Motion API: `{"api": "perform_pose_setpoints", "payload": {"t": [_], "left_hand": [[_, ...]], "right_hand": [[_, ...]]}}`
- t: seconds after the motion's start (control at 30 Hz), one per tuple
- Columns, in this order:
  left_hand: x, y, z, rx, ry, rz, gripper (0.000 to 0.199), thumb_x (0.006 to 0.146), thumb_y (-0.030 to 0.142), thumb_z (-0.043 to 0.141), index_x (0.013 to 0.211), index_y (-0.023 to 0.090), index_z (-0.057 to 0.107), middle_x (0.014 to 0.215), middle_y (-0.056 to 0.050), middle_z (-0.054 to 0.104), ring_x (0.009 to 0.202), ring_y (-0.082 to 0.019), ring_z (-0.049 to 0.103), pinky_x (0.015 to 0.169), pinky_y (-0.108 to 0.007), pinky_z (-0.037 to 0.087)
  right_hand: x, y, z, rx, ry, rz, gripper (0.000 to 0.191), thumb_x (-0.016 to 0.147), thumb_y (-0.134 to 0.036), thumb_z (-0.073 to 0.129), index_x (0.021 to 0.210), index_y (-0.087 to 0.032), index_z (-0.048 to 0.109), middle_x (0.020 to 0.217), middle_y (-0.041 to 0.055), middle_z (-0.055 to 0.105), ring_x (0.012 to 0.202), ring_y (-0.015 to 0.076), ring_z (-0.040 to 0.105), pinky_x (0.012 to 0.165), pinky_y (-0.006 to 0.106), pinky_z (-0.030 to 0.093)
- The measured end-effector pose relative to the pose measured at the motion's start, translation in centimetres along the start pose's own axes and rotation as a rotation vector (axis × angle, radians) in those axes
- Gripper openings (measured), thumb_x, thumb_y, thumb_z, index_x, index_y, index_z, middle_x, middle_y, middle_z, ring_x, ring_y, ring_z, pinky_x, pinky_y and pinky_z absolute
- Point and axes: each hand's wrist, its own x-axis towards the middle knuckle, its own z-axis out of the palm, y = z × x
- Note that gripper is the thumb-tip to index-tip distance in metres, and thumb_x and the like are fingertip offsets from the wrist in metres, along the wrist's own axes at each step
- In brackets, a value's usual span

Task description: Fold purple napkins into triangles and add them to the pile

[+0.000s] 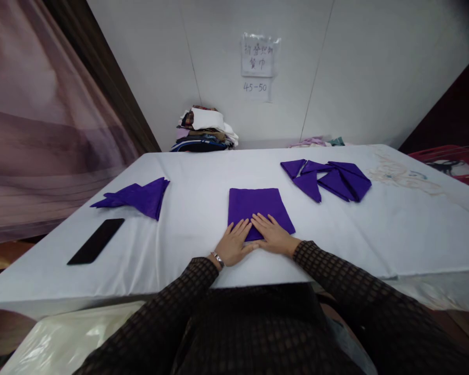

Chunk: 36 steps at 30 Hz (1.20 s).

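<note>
Far left, a phone point(96, 241) lies on the table point(195, 213), just beside a pleated cloth point(140, 198). Centre now: the square cloth point(255, 202), flat towards the near side, far edge crosswise, sides running away across the table, no clear long axis. Left hand point(233, 246), then right hand point(274, 237), rest over its near part, fingers flat, gripping nothing: smoothing, it seems. The next fold would call for pinching an edge. Over right, folded cloths point(347, 181) sit apart.

We're getting soft, even, slightly dim light here, faint shadows creasing the tablecloth point(195, 208), glare off the pale plastic point(58, 336), and our view stretches at the edges, top-right corner dark!
</note>
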Motion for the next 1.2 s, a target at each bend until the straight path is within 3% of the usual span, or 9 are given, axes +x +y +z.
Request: {"api": "perform_pose_setpoints", "payload": {"t": [0.13,0.33,0.43,0.5,0.6,0.7,0.83,1.0,1.2], "left_hand": [[-0.1,-0.5,0.0,0.033,-0.007,-0.009,0.071,0.087,0.064,0.029,0.14,0.017,0.034,0.148,-0.013,0.032,0.138,-0.026,0.024,0.111,-0.047,0.019],[0.2,-0.4,-0.3,0.012,-0.037,-0.023,0.072,0.087,0.062,0.033,0.14,0.013,0.035,0.149,-0.014,0.03,0.139,-0.027,0.022,0.111,-0.049,0.019],[0.1,-0.3,-0.5,0.012,-0.002,-0.026,0.067,0.088,0.056,0.039,0.139,0.014,0.035,0.148,-0.013,0.032,0.138,-0.027,0.025,0.11,-0.049,0.022],[0.0,-0.2,-0.6,0.039,0.059,0.001,0.059,0.089,0.049,0.044,0.138,0.017,0.038,0.147,-0.012,0.035,0.136,-0.027,0.028,0.109,-0.05,0.023],[-0.1,0.1,-0.8,0.097,0.132,0.091,0.042,0.091,0.033,0.045,0.13,0.02,0.048,0.139,-0.009,0.047,0.128,-0.025,0.039,0.106,-0.047,0.027],[0.0,0.5,-0.9,0.149,0.108,0.134,0.034,0.092,0.02,0.039,0.121,0.02,0.057,0.123,-0.007,0.06,0.111,-0.022,0.051,0.096,-0.041,0.038],[0.3,0.4,-1.2,0.194,0.047,0.096,0.036,0.091,0.015,0.036,0.115,0.022,0.061,0.114,-0.007,0.064,0.1,-0.022,0.054,0.081,-0.038,0.044],[0.0,-2.2,-2.4,0.12,0.097,0.013,0.034,0.09,0.019,0.038,0.11,0.027,0.065,0.11,-0.004,0.066,0.1,-0.022,0.056,0.084,-0.04,0.043],[-1.5,-5.4,-2.8,0.103,0.155,-0.135,0.038,0.082,0.012,0.041,0.108,0.025,0.066,0.118,-0.004,0.065,0.109,-0.021,0.056,0.096,-0.042,0.04]], "right_hand": [[-2.3,1.9,-0.8,-0.037,-0.01,0.062,0.076,0.088,-0.062,0.032,0.145,-0.013,0.025,0.15,0.0135,0.025,0.14,0.0271,0.017,0.112,0.051,0.013],[-8.0,6.4,-1.9,-0.071,0.008,0.256,0.069,0.09,-0.058,0.031,0.146,-0.019,0.023,0.15,0.0131,0.025,0.139,0.0282,0.02,0.11,0.056,0.016],[-9.7,6.7,-2.3,-0.038,0.087,0.323,0.067,0.092,-0.053,0.032,0.147,-0.017,0.021,0.15,0.0145,0.027,0.139,0.0279,0.019,0.109,0.055,0.019],[-10.1,6.0,-2.5,-0.011,0.177,0.317,0.062,0.092,-0.047,0.034,0.146,-0.018,0.023,0.149,0.0137,0.028,0.139,0.0265,0.02,0.11,0.054,0.02],[-9.7,4.3,-2.8,0.029,0.252,0.177,0.052,0.092,-0.037,0.039,0.141,-0.02,0.035,0.146,0.0108,0.036,0.138,0.0242,0.025,0.11,0.051,0.022],[-8.8,3.4,-2.8,0.06,0.222,0.038,0.045,0.091,-0.032,0.042,0.134,-0.02,0.046,0.136,0.0111,0.05,0.132,0.0247,0.036,0.108,0.05,0.029],[-8.0,3.4,-2.2,0.066,0.211,0.028,0.042,0.09,-0.033,0.044,0.127,-0.016,0.054,0.127,0.0138,0.057,0.122,0.0257,0.048,0.103,0.048,0.037],[-7.9,0.7,-2.0,0.108,0.228,0.007,0.039,0.091,-0.032,0.042,0.124,-0.018,0.057,0.124,0.0129,0.059,0.118,0.026,0.051,0.101,0.048,0.039],[-6.9,-4.6,-3.0,0.245,0.077,-0.106,0.037,0.091,-0.031,0.044,0.126,-0.021,0.053,0.122,0.0087,0.061,0.115,0.0213,0.053,0.108,0.047,0.029]]}}
